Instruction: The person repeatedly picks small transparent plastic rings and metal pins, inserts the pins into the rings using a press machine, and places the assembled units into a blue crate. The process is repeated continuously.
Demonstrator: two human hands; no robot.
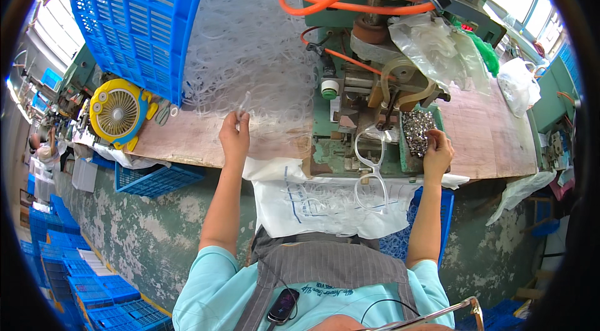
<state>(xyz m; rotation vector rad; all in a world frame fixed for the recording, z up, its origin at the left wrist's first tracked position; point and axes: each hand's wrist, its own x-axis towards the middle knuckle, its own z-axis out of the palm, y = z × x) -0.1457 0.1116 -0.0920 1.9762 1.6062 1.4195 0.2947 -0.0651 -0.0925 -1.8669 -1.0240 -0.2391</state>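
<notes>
Clear glasses frame [371, 170] sits at the front of the machine, between the two sets of fingers, nearer the right; one lens ring toward the machine, the other over the white sheet [281, 206].

Far left of the left fingers: yellow fan [117, 113]. Blue basket [189, 37] up and left of them, tipped on its side. Left hand [235, 138] over the table: thumb and fingers closed on a small clear piece [245, 103]. Heap of clear plastic pieces [250, 43] just beyond these fingertips.

Green machine [324, 153] right of the left fingers. Green tray [404, 159] of small metal bits [415, 131], just left of the right fingers. Right hand [439, 155] at the tray's edge, fingertips bent in; cannot tell whether they grip a bit. White bag [519, 87] farther right, beyond them.
</notes>
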